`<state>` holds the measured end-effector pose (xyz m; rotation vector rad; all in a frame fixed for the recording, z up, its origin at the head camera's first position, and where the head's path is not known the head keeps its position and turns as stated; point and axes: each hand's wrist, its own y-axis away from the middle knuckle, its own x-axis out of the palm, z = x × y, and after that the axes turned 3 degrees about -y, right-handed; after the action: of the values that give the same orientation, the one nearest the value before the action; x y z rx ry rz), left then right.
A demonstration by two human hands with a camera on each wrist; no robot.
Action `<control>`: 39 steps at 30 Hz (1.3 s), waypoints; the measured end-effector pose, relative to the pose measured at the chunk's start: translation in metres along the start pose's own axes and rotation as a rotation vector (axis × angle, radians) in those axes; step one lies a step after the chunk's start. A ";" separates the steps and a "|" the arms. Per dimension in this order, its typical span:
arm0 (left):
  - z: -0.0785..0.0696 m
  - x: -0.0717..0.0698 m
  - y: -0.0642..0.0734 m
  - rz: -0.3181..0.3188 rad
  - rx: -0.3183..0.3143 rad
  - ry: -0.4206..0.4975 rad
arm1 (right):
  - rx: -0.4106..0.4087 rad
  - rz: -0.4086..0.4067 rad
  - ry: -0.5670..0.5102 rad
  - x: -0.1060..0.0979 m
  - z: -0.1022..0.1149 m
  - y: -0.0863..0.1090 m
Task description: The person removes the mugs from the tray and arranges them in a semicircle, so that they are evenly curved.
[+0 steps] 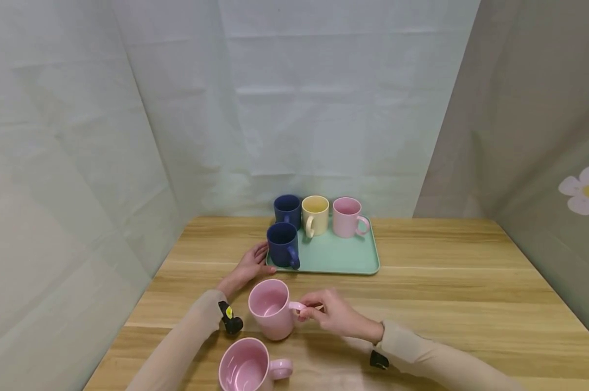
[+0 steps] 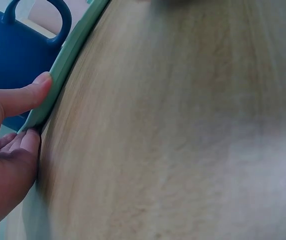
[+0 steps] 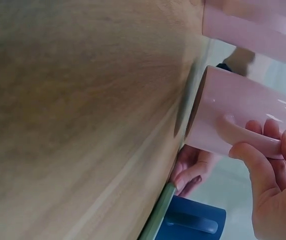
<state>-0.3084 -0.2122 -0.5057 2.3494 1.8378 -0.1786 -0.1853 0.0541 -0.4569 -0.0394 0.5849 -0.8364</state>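
In the head view, my right hand (image 1: 337, 314) holds a pink mug (image 1: 277, 320) by its handle, thumb and fingers around it. The right wrist view shows that mug (image 3: 243, 112) lifted off the wood, its underside partly visible. My left hand (image 1: 250, 265) grips the front left corner of a pale green tray (image 1: 343, 258). Its thumb (image 2: 30, 96) lies on the rim, with fingertips at the outer edge. Just beside that hand, a dark blue mug (image 1: 280, 247) stands on the tray. A second pink mug (image 1: 247, 366) stands on the table nearest me.
Along the tray's back stand another dark blue mug (image 1: 287, 209), a yellow mug (image 1: 316, 214) and a pink mug (image 1: 345, 218). Beneath everything is a wooden table (image 1: 450, 293). Pale cloth (image 1: 323, 108) hangs behind and on both sides.
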 end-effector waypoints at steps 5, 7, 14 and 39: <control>0.000 0.000 0.000 0.007 -0.005 -0.009 | -0.007 0.014 0.006 0.003 -0.002 -0.002; -0.001 -0.001 0.000 0.012 0.000 -0.003 | -0.006 0.018 0.006 0.003 -0.002 -0.004; -0.002 -0.003 0.001 0.029 0.007 0.000 | 0.002 0.105 0.011 0.007 -0.001 -0.011; -0.001 -0.001 -0.001 0.015 0.004 0.009 | 0.070 0.197 -0.023 -0.007 -0.009 -0.024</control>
<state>-0.3096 -0.2133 -0.5049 2.3697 1.8251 -0.1712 -0.2102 0.0444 -0.4549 0.0713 0.5280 -0.6639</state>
